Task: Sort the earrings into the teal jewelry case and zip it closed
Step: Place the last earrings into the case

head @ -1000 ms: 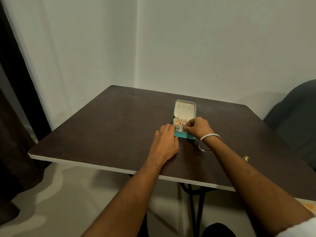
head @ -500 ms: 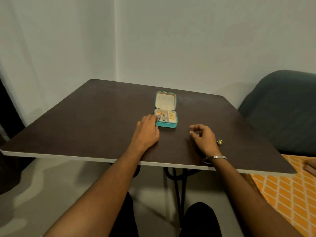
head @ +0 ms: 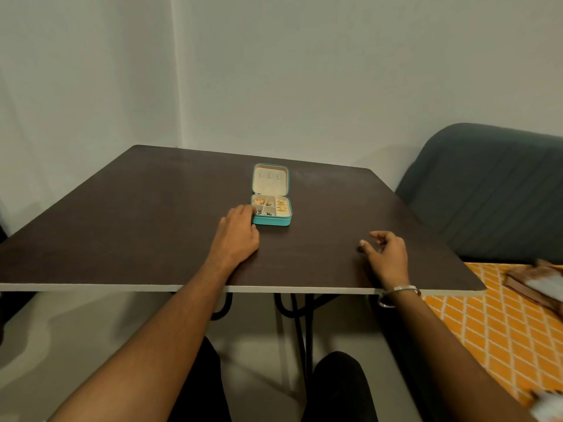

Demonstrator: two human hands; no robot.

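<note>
The teal jewelry case [head: 271,221] lies open near the middle of the dark table [head: 137,223], its cream lid [head: 270,181] folded back flat. Small gold and green earrings [head: 281,205] sit in several of its compartments. My left hand [head: 237,236] rests palm down on the table, fingertips touching the case's front left corner. My right hand [head: 387,254] is on the table well to the right of the case, fingers curled down towards the surface. No loose earring shows on the table; whatever is under those fingers is hidden.
A grey-blue upholstered seat [head: 487,193] stands past the table's right side. An orange patterned cloth [head: 502,324] with a brown object [head: 536,284] on it lies lower right. Walls close off the back and left. A metal bangle [head: 399,292] is on my right wrist.
My right hand left the case and moved right, over the spot where a gold earring lay; that earring no longer shows. My left hand stayed against the case. The view turned right.
</note>
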